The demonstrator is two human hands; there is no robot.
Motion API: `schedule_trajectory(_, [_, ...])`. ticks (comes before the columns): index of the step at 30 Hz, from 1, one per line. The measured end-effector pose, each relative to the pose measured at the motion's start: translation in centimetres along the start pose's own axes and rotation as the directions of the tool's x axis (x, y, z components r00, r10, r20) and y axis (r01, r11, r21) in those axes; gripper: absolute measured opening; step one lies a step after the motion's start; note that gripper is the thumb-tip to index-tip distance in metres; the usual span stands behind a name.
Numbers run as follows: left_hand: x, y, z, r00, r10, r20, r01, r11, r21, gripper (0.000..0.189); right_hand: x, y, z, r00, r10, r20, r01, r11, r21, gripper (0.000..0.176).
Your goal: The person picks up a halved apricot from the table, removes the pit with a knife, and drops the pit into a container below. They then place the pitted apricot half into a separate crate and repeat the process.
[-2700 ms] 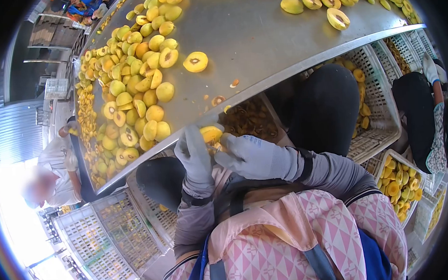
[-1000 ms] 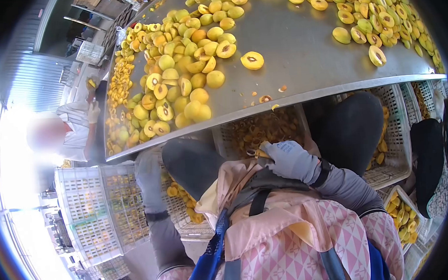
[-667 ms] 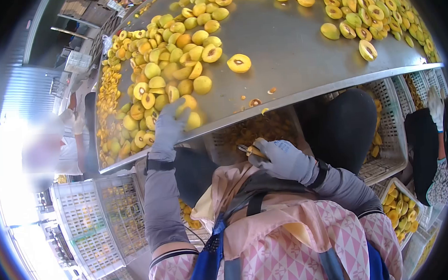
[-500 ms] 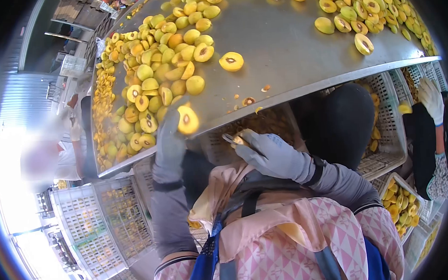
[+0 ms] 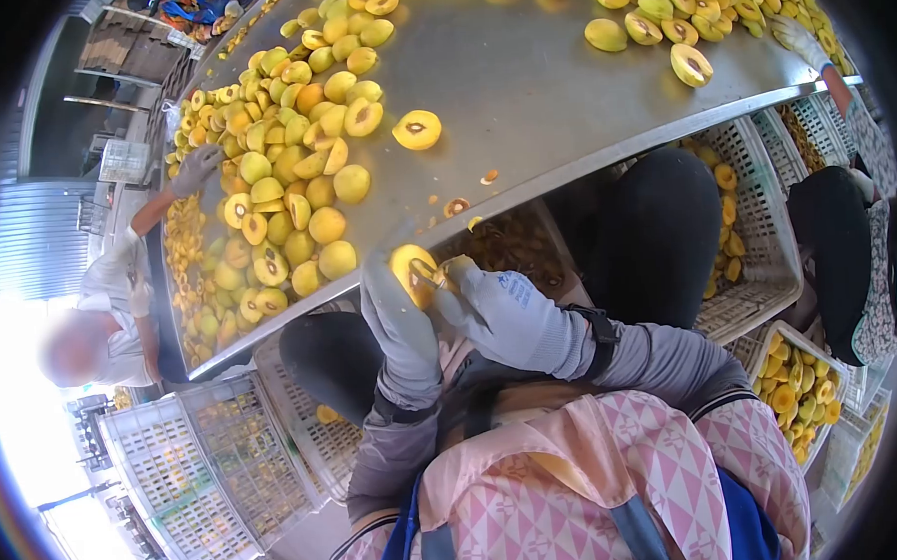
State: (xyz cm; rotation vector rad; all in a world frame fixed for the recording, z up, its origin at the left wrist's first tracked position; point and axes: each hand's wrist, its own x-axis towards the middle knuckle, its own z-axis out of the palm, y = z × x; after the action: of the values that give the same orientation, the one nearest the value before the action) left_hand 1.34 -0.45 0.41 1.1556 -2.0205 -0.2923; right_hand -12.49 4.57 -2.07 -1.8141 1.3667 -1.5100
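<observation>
Place: a fruit-processing workshop or shed
Worktable: a broad metal table (image 5: 530,86) heaped with halved yellow fruit (image 5: 289,177)
Crates: white plastic crates (image 5: 182,482) beside and below it, several holding fruit
Crew: a person (image 5: 116,279) at the left and a co-worker (image 5: 829,233) at the right, both reaching onto the same metal top
Building: corrugated sheeting (image 5: 36,238) beside a glaring bright area
</observation>
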Motion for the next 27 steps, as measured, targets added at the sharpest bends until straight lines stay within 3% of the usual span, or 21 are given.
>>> schedule_trajectory(3, [0.1, -0.3, 0.1, 0.993, -0.102, 0.051, 0.107, 0.988, -0.108, 0.037, -0.1, -0.1, -0.2, 1.000, 0.013, 0.015, -0.014, 0.999, 0.049, 0.018])
schedule_trajectory(6, [-1.0, -1.8, 0.5, 0.980, 0.188, -0.072, -0.163, 0.951, 0.265, 0.033, -0.1, -0.2, -0.7, 0.993, 0.059, 0.107, -0.065, 0.996, 0.056, 0.019])
schedule_trajectory(9, [-0.5, -1.7, 0.4, 0.960, 0.266, -0.087, -0.221, 0.912, 0.345, 0.030, -0.1, -0.3, -0.9, 0.998, -0.002, 0.058, 0.001, 1.000, 0.015, 0.019])
schedule_trajectory(12, [0.5, 0.9, 0.0, 1.000, 0.023, -0.012, -0.021, 0.991, 0.130, 0.029, 0.7, -0.2, -1.1, 0.945, -0.325, 0.022, 0.325, 0.936, -0.137, 0.018])
schedule_trajectory(14, [0.6, 1.0, 0.6, 0.999, -0.010, -0.033, 0.011, 1.000, 0.025, 0.028, 0.4, -0.2, -0.8, 0.950, -0.310, 0.016, 0.308, 0.934, -0.180, 0.019])
schedule_trajectory(16, [0.6, 0.9, 1.0, 0.998, -0.013, -0.053, 0.012, 1.000, -0.004, 0.028, 0.1, -0.3, -1.0, 0.984, -0.165, 0.067, 0.170, 0.981, -0.088, 0.019])
schedule_trajectory(17, [0.4, 0.9, 1.0, 0.998, 0.002, -0.064, 0.000, 1.000, 0.020, 0.028, 0.0, -0.5, -1.3, 0.990, -0.029, 0.136, 0.027, 0.999, 0.018, 0.020])
schedule_trajectory(21, [0.3, 0.4, 0.7, 1.000, -0.020, -0.019, 0.020, 1.000, -0.015, 0.030, -0.7, 0.0, -0.7, 0.972, 0.113, 0.206, -0.157, 0.966, 0.206, 0.022])
schedule_trajectory(22, [0.5, 0.7, 0.8, 0.999, 0.002, -0.040, -0.003, 1.000, -0.026, 0.031, -0.9, 0.2, -0.3, 0.965, 0.160, 0.208, -0.219, 0.929, 0.299, 0.022])
schedule_trajectory(24, [1.1, 1.6, 0.9, 0.995, 0.050, -0.085, -0.054, 0.998, -0.045, 0.031, -0.8, 0.1, 1.0, 0.892, 0.343, 0.295, -0.452, 0.643, 0.618, 0.024])
schedule_trajectory(26, [0.8, 1.6, 1.3, 0.994, 0.008, -0.108, -0.016, 0.997, -0.074, 0.032, -0.5, -0.1, 0.2, 0.893, 0.278, 0.353, -0.444, 0.664, 0.601, 0.025])
schedule_trajectory(27, [0.5, 1.5, 1.5, 0.993, -0.016, -0.116, 0.005, 0.996, -0.092, 0.032, -0.5, -0.1, -0.1, 0.934, 0.198, 0.297, -0.327, 0.805, 0.494, 0.025])
